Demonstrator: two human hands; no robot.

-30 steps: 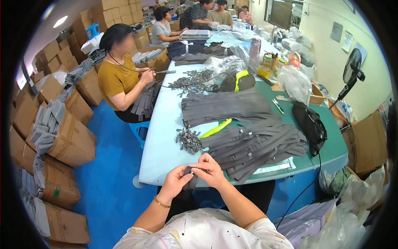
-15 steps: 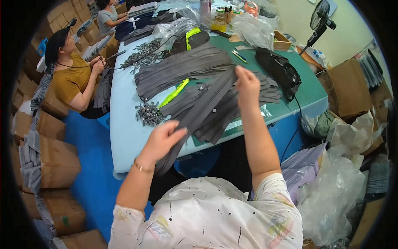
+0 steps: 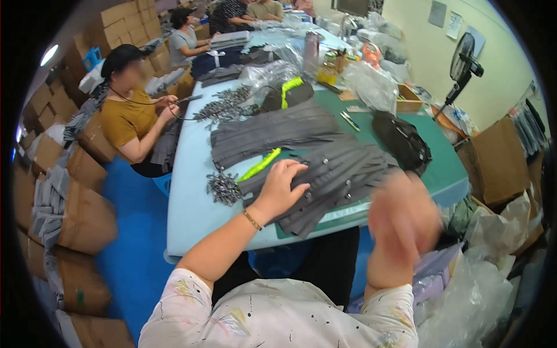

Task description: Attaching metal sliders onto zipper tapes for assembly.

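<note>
My left hand [image 3: 281,190] reaches over the near part of a pile of dark grey zipper strips [image 3: 325,168], its fingers and thumb apart with nothing visible between them. Small shiny sliders dot the strips. My right hand [image 3: 404,221] is at the table's near right edge, smeared by motion, so its fingers do not show clearly. Left of the pile sits a heap of small grey metal pieces [image 3: 225,188], beside a bright yellow-green strip [image 3: 259,165]. A second stack of grey zipper strips [image 3: 270,134] lies just beyond.
Thread snips [image 3: 350,121] and a black bag [image 3: 400,142] lie on the green mat [image 3: 432,133]. A co-worker in a mustard shirt [image 3: 130,122] sits at the table's left. Cardboard boxes [image 3: 87,214] line the left; plastic bags [image 3: 464,290] and a fan [image 3: 462,66] are at right.
The long grey zipper strip stretched between my hands is no longer in them. My left hand has moved over the pile; my right has dropped toward the near right. The view has shifted.
</note>
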